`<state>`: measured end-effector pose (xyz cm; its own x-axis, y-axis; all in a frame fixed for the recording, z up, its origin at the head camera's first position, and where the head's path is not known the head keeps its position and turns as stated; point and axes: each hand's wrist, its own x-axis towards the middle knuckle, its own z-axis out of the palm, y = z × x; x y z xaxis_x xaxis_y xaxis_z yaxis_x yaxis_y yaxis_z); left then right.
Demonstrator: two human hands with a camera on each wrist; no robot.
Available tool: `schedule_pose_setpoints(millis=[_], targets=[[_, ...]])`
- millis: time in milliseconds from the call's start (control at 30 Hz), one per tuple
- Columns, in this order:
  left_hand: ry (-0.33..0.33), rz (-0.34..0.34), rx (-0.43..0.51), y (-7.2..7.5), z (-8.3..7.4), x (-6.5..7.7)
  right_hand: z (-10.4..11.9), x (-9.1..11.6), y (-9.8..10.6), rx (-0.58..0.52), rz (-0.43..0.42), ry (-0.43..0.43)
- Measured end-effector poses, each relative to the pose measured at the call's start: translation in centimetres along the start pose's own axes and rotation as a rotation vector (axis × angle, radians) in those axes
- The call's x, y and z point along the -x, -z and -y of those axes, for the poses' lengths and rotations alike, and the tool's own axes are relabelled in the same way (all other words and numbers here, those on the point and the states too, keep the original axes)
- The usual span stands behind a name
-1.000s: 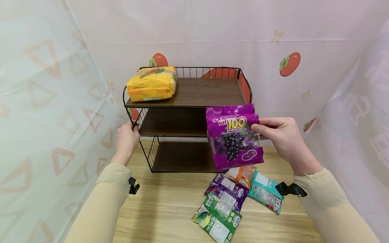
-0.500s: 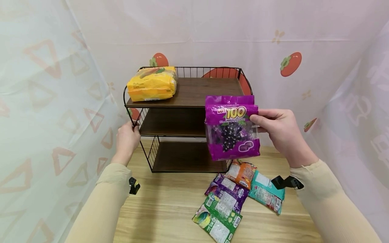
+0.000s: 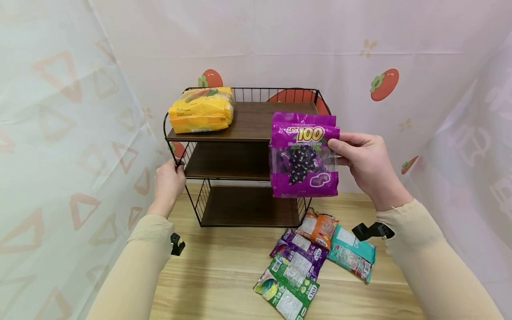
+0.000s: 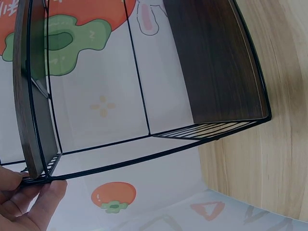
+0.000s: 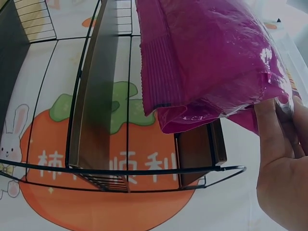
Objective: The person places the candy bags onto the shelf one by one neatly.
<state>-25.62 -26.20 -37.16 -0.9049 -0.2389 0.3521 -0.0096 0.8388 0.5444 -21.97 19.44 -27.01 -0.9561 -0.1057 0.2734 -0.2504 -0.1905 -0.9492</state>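
My right hand (image 3: 366,164) pinches the right edge of a purple bag of blackcurrant gummies (image 3: 304,155), thumb on its front. The bag hangs upright before the right part of a three-tier rack (image 3: 276,120) and hides some of it. In the right wrist view the back of the gummy bag (image 5: 211,62) fills the upper right. My left hand (image 3: 169,182) grips the rack's left side frame at the middle shelf; the left wrist view shows the fingers (image 4: 48,199) around the black wire. A yellow bag (image 3: 202,111) lies at the left of the top shelf.
On the wooden table in front of the rack's right side lie an orange packet (image 3: 318,227), a dark purple packet (image 3: 300,251), a green packet (image 3: 286,289) and a teal packet (image 3: 352,253). Patterned cloth (image 3: 424,106) hangs behind and on both sides.
My right hand has lifted the purple gummy bag upward in front of the rack, uncovering more of the orange packet. The left hand keeps its hold on the frame.
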Motion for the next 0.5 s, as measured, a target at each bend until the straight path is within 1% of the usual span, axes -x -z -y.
schedule_pose_setpoints(millis=[133, 367, 500], targets=[[0.003, -0.001, 0.001, 0.0, 0.0, 0.1, 0.1, -0.5, -0.1, -0.023, -0.007, -0.012], [0.007, 0.002, 0.009, 0.0, -0.1, 0.0, 0.4, -1.0, -0.4, -0.13, 0.021, -0.005], [0.01, 0.003, 0.009, 0.0, 0.0, 0.0, 0.5, -1.2, -0.6, -0.151, 0.017, -0.001]])
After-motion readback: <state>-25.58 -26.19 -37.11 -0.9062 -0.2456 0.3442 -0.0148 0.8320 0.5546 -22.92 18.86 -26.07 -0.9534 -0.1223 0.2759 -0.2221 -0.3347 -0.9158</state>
